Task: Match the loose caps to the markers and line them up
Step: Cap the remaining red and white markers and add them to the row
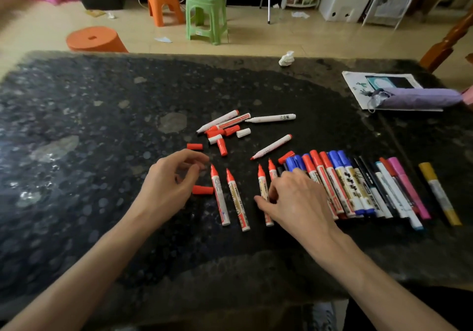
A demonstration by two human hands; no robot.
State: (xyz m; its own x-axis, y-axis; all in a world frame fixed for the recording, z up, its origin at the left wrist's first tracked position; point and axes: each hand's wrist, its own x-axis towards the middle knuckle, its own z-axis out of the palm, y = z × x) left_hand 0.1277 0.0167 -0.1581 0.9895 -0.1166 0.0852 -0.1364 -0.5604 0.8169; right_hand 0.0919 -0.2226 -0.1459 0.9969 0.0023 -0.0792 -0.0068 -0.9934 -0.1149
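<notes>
On the dark stone table (102, 131), several uncapped red markers lie side by side, tips pointing away: two (220, 197) (238, 202) between my hands. My right hand (297, 200) pinches a third red marker (261, 178) by its barrel. My left hand (174, 179) hovers with loosely curled fingers and holds nothing; a loose red cap (202, 190) lies just right of it. A row of capped markers (358, 184), red, blue, black, pink and yellow, runs to the right. Farther back is a pile of loose red and white caps (222, 133) with uncapped markers (273, 118) (272, 147).
A crumpled tissue (286, 58) sits near the far table edge. At the far right, a purple folded umbrella (419, 97) lies on a printed sheet. Beyond the table stand a green stool (206, 14) and two orange stools (163, 3) (96, 39).
</notes>
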